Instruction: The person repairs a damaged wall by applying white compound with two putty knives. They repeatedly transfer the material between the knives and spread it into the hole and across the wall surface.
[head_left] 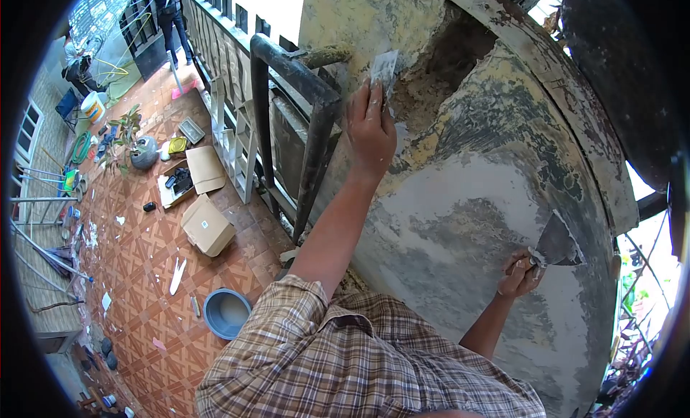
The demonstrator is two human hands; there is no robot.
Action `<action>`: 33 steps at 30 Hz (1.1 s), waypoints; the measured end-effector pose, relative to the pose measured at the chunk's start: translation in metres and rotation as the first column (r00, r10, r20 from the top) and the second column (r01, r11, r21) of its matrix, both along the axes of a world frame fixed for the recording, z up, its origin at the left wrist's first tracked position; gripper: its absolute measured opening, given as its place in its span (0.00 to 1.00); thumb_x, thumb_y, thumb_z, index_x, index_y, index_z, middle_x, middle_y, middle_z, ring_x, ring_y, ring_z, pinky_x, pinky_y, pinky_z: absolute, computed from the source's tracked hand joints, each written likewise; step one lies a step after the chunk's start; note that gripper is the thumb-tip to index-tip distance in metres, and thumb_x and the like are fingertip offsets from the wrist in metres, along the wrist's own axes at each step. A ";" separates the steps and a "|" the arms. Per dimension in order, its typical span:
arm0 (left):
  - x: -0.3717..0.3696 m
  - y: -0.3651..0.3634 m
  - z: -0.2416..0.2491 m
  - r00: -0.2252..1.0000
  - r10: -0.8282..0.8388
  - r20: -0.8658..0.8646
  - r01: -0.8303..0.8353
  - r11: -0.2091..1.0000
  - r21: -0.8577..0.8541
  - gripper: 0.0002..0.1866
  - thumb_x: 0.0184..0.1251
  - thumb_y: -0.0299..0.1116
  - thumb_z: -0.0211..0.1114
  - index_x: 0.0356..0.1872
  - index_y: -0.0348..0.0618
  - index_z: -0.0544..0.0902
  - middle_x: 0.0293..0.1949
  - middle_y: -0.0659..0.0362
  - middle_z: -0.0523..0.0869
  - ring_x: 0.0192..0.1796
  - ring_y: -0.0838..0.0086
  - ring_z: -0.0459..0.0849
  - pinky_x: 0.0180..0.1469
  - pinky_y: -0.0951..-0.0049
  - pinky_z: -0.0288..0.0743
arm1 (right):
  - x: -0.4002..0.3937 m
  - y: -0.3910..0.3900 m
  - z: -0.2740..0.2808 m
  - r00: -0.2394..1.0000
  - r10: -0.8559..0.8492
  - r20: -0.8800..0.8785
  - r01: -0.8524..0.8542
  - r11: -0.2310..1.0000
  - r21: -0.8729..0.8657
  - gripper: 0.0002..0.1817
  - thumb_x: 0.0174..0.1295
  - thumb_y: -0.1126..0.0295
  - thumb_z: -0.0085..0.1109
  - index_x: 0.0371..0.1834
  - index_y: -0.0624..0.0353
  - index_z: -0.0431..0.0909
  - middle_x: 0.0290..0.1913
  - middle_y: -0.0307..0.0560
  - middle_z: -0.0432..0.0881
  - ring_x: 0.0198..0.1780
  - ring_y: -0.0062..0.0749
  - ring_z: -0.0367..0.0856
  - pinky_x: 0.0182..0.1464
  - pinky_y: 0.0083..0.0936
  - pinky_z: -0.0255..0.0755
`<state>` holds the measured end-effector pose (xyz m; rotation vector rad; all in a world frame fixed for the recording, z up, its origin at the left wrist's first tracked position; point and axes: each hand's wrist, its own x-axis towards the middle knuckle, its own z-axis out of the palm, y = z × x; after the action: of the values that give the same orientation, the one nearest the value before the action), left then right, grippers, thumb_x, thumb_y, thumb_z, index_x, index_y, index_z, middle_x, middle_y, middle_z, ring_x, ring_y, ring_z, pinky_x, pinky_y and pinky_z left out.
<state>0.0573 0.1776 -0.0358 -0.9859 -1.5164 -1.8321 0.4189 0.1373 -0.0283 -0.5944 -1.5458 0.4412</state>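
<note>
My left hand (pixel 371 130) is raised against the weathered wall (pixel 467 224), its fingers closed on a small flat scraper blade (pixel 384 67) smeared with pale filler. Just right of that blade, a rough brown hole (pixel 449 66) breaks through the peeling yellow paint. Lower and to the right, my right hand (pixel 521 274) grips the handle of a putty knife (pixel 560 242). Its wide, dark blade, with whitish paste along the edges, lies over the wall near the curved border. Patches of white filler (pixel 460 188) cover the surface between both hands.
A dark metal railing (pixel 296 69) stands close left of my left arm. Below lies a tiled floor (pixel 144 274) with a blue basin (pixel 227 314), cardboard boxes (pixel 208 225) and a potted plant (pixel 144 152). A stepladder (pixel 241 152) leans by the fence. Two people are at the far end.
</note>
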 end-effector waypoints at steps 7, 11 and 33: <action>-0.006 0.002 -0.031 0.992 -0.008 -0.126 -0.016 0.981 -0.193 0.24 0.53 0.17 0.59 0.55 0.34 0.76 0.53 0.48 0.77 0.55 0.54 0.75 0.58 0.58 0.70 | 0.000 0.001 -0.002 1.000 0.004 -0.026 -0.005 1.000 -0.006 0.15 0.57 0.75 0.46 0.47 0.67 0.68 0.29 0.49 0.75 0.15 0.20 0.65 0.14 0.16 0.58; -0.008 -0.004 -0.038 0.989 -0.032 -0.143 -0.011 0.958 -0.285 0.22 0.54 0.18 0.59 0.54 0.33 0.76 0.52 0.47 0.77 0.55 0.54 0.75 0.57 0.58 0.72 | -0.001 0.001 -0.002 1.000 0.012 -0.011 -0.012 1.000 -0.002 0.13 0.59 0.74 0.48 0.47 0.66 0.68 0.29 0.49 0.76 0.15 0.19 0.64 0.14 0.16 0.57; 0.022 -0.033 -0.019 0.985 -0.095 0.145 0.157 0.841 -0.518 0.17 0.60 0.24 0.56 0.50 0.30 0.76 0.43 0.42 0.80 0.45 0.49 0.80 0.48 0.56 0.74 | -0.002 0.000 0.000 1.000 -0.001 -0.030 0.001 1.000 -0.009 0.17 0.57 0.72 0.50 0.48 0.67 0.67 0.29 0.49 0.74 0.14 0.20 0.64 0.13 0.16 0.55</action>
<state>0.0791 0.1447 -0.0551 -1.2704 -2.1429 -1.6008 0.4167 0.1375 -0.0279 -0.5929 -1.5153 0.4542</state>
